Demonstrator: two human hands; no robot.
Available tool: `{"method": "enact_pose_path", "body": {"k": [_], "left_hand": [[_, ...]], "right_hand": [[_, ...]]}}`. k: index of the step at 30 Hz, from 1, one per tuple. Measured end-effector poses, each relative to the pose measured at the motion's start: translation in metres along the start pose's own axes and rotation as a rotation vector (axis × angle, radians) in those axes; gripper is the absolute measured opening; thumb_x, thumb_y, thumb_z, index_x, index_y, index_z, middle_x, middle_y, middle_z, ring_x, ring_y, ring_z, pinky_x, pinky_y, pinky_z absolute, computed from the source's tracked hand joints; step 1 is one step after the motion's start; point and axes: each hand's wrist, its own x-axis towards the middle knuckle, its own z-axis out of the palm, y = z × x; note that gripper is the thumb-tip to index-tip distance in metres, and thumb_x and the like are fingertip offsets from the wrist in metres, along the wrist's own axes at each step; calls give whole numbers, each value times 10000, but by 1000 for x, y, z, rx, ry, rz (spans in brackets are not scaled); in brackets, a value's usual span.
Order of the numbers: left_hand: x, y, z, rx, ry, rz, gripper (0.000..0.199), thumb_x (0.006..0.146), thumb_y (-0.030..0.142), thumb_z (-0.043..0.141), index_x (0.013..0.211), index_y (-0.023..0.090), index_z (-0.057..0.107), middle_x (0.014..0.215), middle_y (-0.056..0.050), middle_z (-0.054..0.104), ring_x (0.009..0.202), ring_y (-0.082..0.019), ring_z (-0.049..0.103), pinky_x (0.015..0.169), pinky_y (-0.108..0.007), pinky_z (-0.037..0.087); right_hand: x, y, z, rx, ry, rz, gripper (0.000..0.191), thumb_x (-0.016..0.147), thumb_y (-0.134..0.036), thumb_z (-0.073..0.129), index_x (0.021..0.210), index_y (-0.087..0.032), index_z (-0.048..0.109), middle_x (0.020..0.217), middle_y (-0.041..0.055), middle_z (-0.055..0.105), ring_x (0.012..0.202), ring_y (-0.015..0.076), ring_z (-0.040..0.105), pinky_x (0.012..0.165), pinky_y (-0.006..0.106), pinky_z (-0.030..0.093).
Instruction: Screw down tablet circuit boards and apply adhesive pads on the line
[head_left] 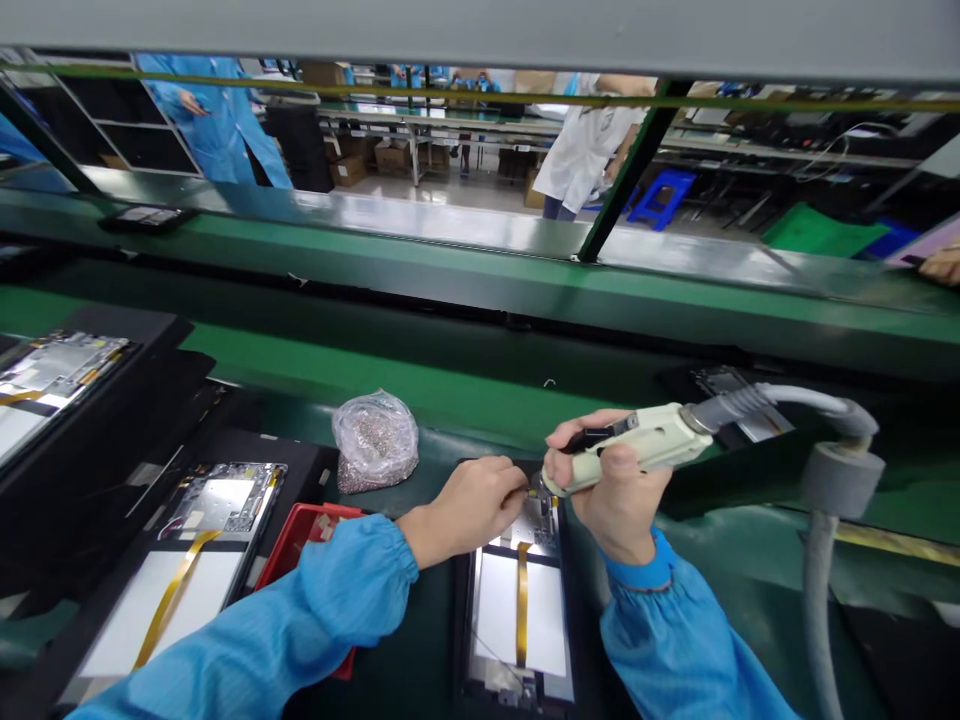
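Observation:
My right hand [619, 495] is wrapped round a cream-coloured electric screwdriver [645, 445], tilted so its tip points down at the upper end of an opened tablet [525, 610]. A thick grey cable runs off the tool's back end. Closed fingers of my left hand [476, 505] rest at the tablet's top edge, close to the tool tip; what they pinch, if anything, is hidden. The tablet shows a circuit board, a white battery and a yellow ribbon cable [523, 600]. Left of it is a clear plastic bag [375, 440] of tiny screws.
A red tray [300, 535] sits under my left forearm. More opened tablets [187, 560] lie on black foam at left, and another device [739, 400] is at right. Beyond the green bench [450, 400], people [214, 115] in work coats stand near a blue stool [664, 195].

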Motion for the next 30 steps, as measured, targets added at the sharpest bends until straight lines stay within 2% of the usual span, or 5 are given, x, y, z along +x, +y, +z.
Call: {"method": "enact_pose_path", "body": {"k": [4,8,14,19,30], "left_hand": [[0,0,0,-145,56,-43,164,846,71,557,871,168,686,771,-14,653,709,-152,596,672,-256,449],[-1,0,1,-236,99,-69,118,833,91,589,832,166,680,732,1,631,662,-131,564,642,-239,424],[-2,0,2,-281,131,-54,152,793,58,579,826,161,687,696,11,609,637,-122,545,620,-230,404],[-2,2,2,-292,151,-49,161,823,69,574,832,160,706,718,2,651,631,-122,563,624,-231,414],[1,2,-1,-305,139,-63,137,824,82,586,821,157,701,710,3,646,622,-120,550,608,-229,399]], "right_hand": [[1,-5,0,-21,24,-36,315,843,-456,778,980,-215,630,779,30,740,402,133,594,365,264,470],[1,-7,2,-27,36,-29,328,839,-470,776,973,-216,618,775,27,738,401,131,587,366,265,466],[0,-9,4,-27,56,-35,344,833,-491,777,967,-221,612,764,15,728,397,125,581,375,270,473],[0,-10,5,-3,48,-59,306,858,-476,752,963,-221,617,762,14,732,395,126,583,379,270,482],[-1,-11,8,20,32,-71,299,858,-460,766,967,-214,636,772,22,738,406,126,594,378,267,488]]}}
